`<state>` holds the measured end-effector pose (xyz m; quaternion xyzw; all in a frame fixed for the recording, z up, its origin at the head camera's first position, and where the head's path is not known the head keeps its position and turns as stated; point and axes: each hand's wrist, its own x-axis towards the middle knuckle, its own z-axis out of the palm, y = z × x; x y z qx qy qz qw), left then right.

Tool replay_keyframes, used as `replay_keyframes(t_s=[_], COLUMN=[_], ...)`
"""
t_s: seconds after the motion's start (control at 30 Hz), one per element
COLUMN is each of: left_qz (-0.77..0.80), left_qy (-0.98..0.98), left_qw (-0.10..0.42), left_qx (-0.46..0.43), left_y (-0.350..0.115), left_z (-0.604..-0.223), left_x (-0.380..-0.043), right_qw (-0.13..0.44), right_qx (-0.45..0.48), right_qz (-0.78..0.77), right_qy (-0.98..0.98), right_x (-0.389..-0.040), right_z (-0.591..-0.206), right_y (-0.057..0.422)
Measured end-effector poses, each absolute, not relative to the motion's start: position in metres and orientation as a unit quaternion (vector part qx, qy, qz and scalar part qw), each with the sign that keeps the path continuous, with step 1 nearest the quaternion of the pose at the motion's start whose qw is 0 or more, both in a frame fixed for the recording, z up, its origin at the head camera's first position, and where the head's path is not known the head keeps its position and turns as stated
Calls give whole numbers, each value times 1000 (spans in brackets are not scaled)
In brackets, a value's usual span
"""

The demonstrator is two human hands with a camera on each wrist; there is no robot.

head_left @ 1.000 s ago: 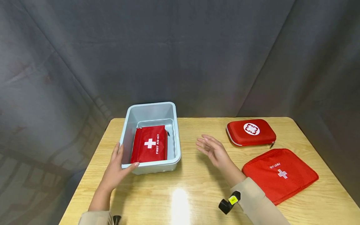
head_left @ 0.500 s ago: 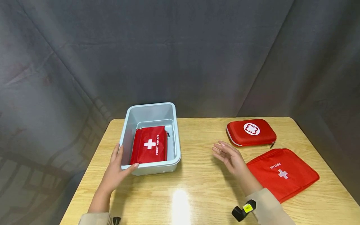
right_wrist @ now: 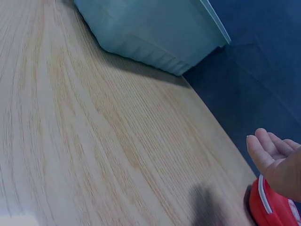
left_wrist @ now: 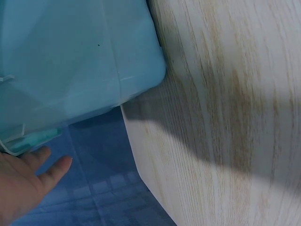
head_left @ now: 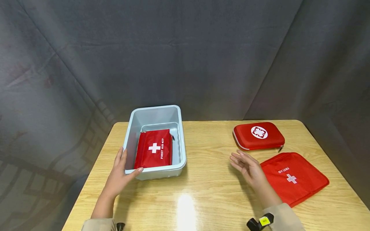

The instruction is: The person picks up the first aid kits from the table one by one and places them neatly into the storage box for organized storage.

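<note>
A pale blue-grey plastic bin [head_left: 162,174] stands at the left of the table. Inside it lies a red first aid pouch [head_left: 153,154] with a white cross and zip. My left hand [head_left: 119,175] rests at the bin's near left corner, fingers spread along the outer side and thumb on the front rim. My right hand [head_left: 251,170] holds nothing and hovers over the table, fingers extended, just left of a flat red first aid bag [head_left: 300,183]. Beyond that hand sits a red hard-shell case [head_left: 251,138] with a round white emblem, also glimpsed in the right wrist view.
The light wood table [head_left: 208,192] reaches back to a dark grey curtain [head_left: 202,64] that also hangs along both sides. Bright glare marks the table's near middle. A black strap device [head_left: 260,221] is worn on the right wrist.
My right hand has drawn away from the bin, moving right and slightly nearer, towards the flat red bag. The left hand, bin and pouch have stayed put.
</note>
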<state>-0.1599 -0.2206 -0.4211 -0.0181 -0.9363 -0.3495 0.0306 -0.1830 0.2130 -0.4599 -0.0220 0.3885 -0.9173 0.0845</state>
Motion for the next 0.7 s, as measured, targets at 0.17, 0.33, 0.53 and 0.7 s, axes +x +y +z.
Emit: replay_keyframes(t_s=[0.17,0.33,0.53,0.7], left_qz=[-351,-347,-346,-345], left_qy=[-936,-937,-938,-938], left_qw=[30,29,28,28], left_qx=[-17,-14,-12,-11], left_y=[-220,-219,-219,-220], left_z=[-421,-421,-421,-421], left_x=[-160,-159,-159,-160], right_qw=[70,59,47,37], right_qx=[-25,-23,-20,-13], right_qz=[-910,-915,-923,-926], right_qy=[409,398,382,375], right_x=[-178,-175,-171,-168], right_z=[-460,-460,-463,-469], right_y=[221,228,239,249])
